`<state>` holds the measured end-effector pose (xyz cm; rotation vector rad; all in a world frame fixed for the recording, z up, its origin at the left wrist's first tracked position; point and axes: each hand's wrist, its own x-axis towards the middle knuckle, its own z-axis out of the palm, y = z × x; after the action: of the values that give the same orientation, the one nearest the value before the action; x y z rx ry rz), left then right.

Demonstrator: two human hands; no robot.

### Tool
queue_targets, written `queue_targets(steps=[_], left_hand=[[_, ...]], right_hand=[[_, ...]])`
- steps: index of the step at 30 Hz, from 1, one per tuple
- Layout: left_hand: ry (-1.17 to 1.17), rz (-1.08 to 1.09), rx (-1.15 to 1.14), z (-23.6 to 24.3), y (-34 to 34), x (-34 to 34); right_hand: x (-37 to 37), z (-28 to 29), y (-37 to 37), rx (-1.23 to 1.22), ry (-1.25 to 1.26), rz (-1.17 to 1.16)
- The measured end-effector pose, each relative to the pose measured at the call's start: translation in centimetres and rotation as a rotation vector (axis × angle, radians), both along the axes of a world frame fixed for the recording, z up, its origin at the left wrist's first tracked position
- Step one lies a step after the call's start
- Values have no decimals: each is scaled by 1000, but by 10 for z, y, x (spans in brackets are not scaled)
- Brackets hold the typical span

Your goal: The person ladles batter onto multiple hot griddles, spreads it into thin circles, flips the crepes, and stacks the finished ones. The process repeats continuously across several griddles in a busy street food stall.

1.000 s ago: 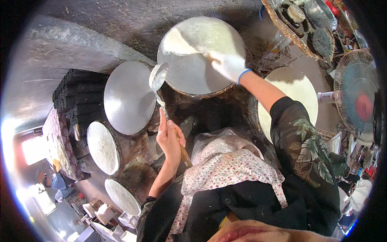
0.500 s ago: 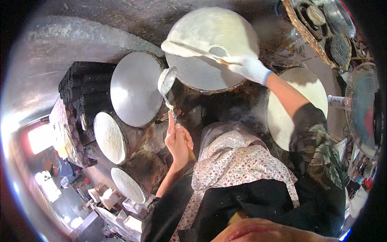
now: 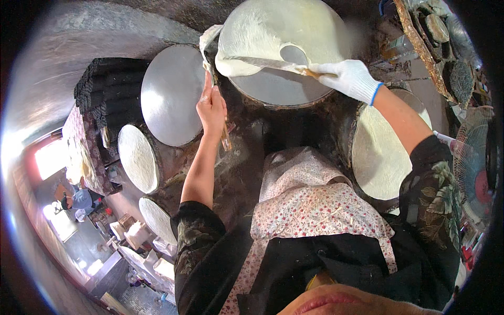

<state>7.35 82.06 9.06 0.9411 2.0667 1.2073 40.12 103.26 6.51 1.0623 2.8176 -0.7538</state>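
Right hand (image 3: 349,79) grips spatula (image 3: 262,63); left hand (image 3: 211,107) pinches ladle handle (image 3: 208,73). Crepe sheet (image 3: 273,31) likely thin, soft, tear-prone; lift by loosened edge.

Packages, labels, signs, screens — none that can be told apart. Small pale boxy shapes (image 3: 137,233) at the lower left, on the floor far below, may be cartons — too small and blurred to say.
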Motion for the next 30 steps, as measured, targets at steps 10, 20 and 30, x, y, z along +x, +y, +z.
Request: queue_targets(steps=[10, 20, 30], left_hand=[[-51, 70, -148, -6, -57, 52], [-377, -226, -41, 21, -114, 83], [-154, -236, 672, 94, -51, 82]], right_hand=[[-5, -32, -5, 78, 51, 3], [87, 38, -106, -171, 136, -514], [-153, -78, -154, -213, 630, -539]])
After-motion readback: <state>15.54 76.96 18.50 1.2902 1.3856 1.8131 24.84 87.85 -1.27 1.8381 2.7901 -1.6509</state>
